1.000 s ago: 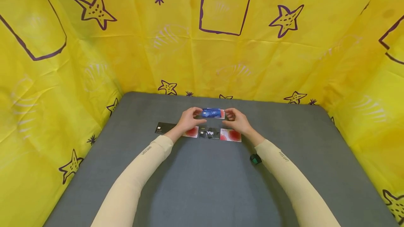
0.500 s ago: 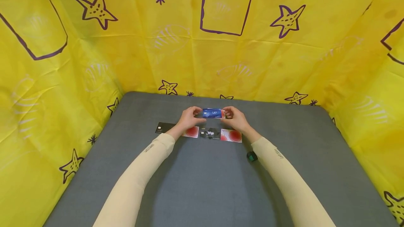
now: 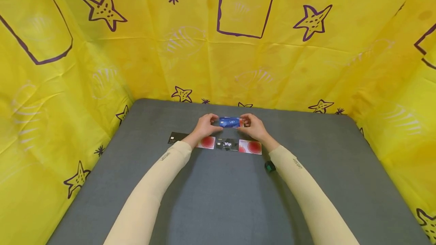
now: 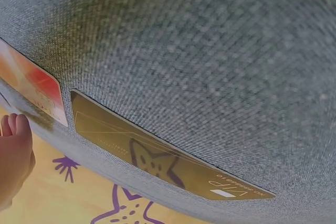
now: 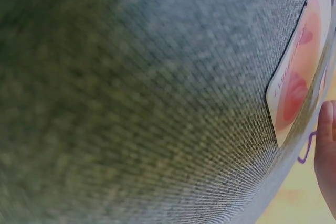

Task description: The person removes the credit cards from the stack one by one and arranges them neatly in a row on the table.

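Note:
In the head view, a blue VIP card point(image 3: 229, 122) overlaps a white-and-red card point(image 3: 242, 123) at the back middle of the grey table. My left hand point(image 3: 206, 126) holds the blue card's left end between thumb and fingers. At the right end, my right hand point(image 3: 253, 127) pinches the overlapped cards, thumb at the near edge and fingers at the far edge. In the left wrist view only part of the left hand point(image 4: 13, 156) shows; in the right wrist view, part of the right hand point(image 5: 326, 150). The held cards lie outside both wrist views.
Nearer me lies a row: a black VIP card point(image 3: 177, 137), a red-and-white card point(image 3: 207, 142) partly behind the left wrist, a dark Vip card point(image 3: 227, 144) and another red-and-white card point(image 3: 250, 146). Yellow patterned cloth point(image 3: 190, 59) walls the grey table point(image 3: 218, 199) at back and sides.
My right hand has moved slightly left, its thumb and fingers closing in on the right end of the overlapped cards. The left hand stays at the left end. The row looks unchanged.

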`<state>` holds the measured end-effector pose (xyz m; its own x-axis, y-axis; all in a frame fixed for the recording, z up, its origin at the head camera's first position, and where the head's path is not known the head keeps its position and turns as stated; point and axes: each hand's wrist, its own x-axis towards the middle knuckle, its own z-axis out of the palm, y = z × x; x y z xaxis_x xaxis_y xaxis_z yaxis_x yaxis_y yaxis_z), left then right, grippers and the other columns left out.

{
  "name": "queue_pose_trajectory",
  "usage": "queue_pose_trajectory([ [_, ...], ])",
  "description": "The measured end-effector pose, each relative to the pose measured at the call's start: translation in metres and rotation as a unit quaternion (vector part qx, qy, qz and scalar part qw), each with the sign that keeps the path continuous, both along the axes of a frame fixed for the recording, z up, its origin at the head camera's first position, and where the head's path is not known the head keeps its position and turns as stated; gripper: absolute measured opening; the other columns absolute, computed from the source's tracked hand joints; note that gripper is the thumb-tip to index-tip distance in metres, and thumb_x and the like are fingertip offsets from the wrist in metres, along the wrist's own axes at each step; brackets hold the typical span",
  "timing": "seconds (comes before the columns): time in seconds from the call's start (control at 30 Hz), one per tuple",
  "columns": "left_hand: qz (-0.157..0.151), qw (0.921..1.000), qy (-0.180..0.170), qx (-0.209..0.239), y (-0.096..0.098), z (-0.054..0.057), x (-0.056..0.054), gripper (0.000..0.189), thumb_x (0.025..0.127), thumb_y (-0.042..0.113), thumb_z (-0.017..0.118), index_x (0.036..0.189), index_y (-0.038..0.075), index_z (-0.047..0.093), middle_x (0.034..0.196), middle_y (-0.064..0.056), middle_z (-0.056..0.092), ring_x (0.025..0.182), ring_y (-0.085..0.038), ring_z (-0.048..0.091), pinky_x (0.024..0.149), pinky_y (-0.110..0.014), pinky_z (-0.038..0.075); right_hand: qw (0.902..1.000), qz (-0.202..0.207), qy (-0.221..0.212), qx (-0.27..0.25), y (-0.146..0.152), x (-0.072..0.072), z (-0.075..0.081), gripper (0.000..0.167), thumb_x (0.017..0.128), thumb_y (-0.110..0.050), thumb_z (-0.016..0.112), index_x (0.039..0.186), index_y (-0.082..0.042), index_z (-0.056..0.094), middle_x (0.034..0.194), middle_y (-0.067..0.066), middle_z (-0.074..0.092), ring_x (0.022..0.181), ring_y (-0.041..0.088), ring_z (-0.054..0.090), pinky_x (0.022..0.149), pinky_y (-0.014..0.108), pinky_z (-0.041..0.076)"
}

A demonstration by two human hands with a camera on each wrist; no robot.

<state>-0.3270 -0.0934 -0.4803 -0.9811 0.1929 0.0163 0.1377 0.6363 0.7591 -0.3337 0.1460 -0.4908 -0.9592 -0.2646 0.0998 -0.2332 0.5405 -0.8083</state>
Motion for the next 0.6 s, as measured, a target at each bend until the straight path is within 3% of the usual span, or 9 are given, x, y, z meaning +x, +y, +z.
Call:
queue_pose_trajectory([
  [0.6, -0.012, 0.9989, -0.012, -0.044, 0.003, -0.005, -0.014, 0.059, 0.08, 0.023, 0.082, 0.129, 0.001, 0.058, 0.124, -0.015, 0.057, 0.114, -0.028, 0.052, 0.102, -0.037, 0.04, 0.9983, -0.003, -0.005, 0.058, -0.005, -0.009, -0.001, 0.052, 0.081, -0.016, 0.08, 0.125, 0.002, 0.058, 0.12, 0.019, 0.059, 0.106, 0.032, 0.055, 0.097, 0.043, 0.044],
])
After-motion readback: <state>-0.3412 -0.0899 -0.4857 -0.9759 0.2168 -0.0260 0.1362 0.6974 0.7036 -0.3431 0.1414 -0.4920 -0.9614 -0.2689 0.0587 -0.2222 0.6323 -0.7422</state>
